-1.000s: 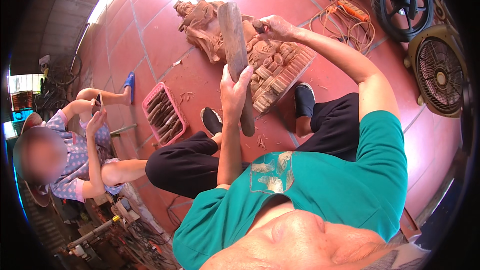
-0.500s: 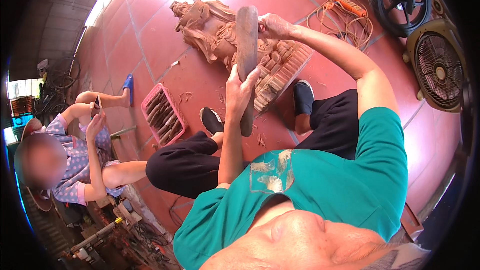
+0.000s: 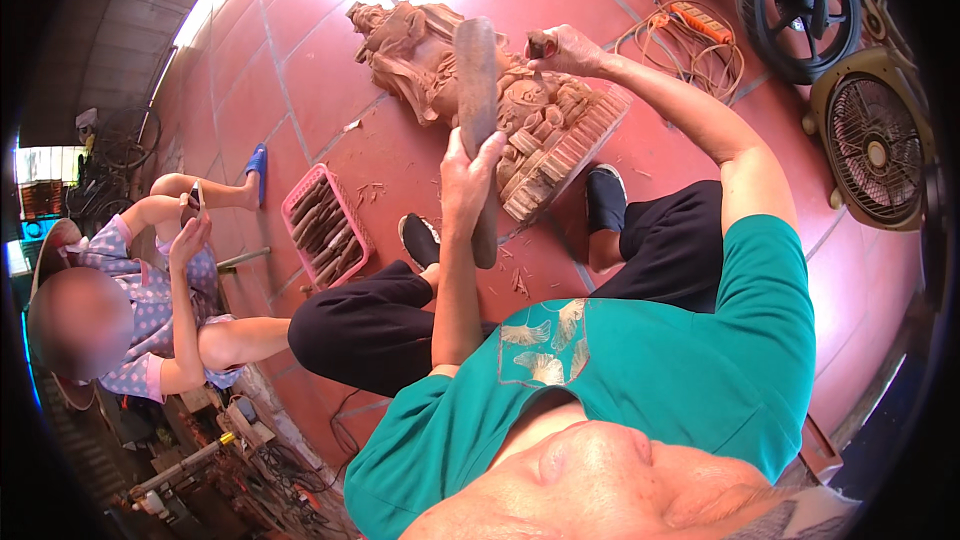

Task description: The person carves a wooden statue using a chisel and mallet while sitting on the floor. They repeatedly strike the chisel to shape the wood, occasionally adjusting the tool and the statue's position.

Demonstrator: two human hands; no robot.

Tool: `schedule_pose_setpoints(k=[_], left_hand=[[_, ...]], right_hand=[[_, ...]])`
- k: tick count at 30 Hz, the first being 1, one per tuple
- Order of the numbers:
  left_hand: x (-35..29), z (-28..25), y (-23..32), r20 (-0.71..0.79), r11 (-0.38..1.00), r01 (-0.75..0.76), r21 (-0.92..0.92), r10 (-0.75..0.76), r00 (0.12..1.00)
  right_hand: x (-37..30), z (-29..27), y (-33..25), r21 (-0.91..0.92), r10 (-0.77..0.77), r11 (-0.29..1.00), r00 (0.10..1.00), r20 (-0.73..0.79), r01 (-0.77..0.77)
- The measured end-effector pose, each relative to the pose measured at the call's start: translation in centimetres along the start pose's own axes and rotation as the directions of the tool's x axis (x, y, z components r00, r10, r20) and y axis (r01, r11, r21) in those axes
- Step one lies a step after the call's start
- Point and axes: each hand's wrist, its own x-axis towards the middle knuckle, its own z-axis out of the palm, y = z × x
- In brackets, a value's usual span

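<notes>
My left hand (image 3: 468, 180) is wrapped round a long flat wooden mallet (image 3: 475, 80), tilted almost upright in front of a carved wooden statue (image 3: 420, 50). The statue lies on the floor, its ornate figure toward the far left and its stepped base (image 3: 565, 145) toward me. My right hand (image 3: 572, 50) is closed on a chisel over the statue's far right side. Only the chisel's dark brown handle end (image 3: 541, 44) shows; its blade is hidden. The mallet covers part of the statue's middle.
A pink basket (image 3: 290, 205) of wooden-handled chisels stands left of my foot. Wood chips (image 3: 518, 280) lie on the red tiles. A person (image 3: 160, 290) sits at left holding a phone. An orange power strip (image 3: 702, 22), cables, a wheel (image 3: 800, 10) and a fan (image 3: 872, 140) are at right.
The mallet in my left hand has shifted left, away from my right hand. My right hand has moved a little right and turned, so the chisel's handle end now shows.
</notes>
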Motion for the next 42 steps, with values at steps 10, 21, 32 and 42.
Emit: schedule_pose_setpoints(k=[10,21,32,42], left_hand=[[-0.5,-0.4,1.5,0.019,1.0,-0.005,-0.03,0.005,1.0],[-0.1,2.9,1.2,0.024,0.935,-0.108,0.337,0.107,0.994],[-1.7,3.8,4.4,-0.008,0.969,-0.204,0.138,0.207,0.978],[-0.6,2.8,0.4,0.065,0.99,-0.088,0.109,0.081,0.995]], right_hand=[[-1.2,-0.8,0.4,0.086,0.118,0.989,0.993,0.008,-0.119],[-1.2,0.5,-0.7,-0.043,0.019,0.999,0.999,-0.043,-0.02],[-1.6,1.1,1.1,-0.015,-0.026,1.0,0.995,-0.1,0.024],[-3.1,-1.0,2.3,0.02,0.084,0.996,0.995,-0.058,-0.083]])
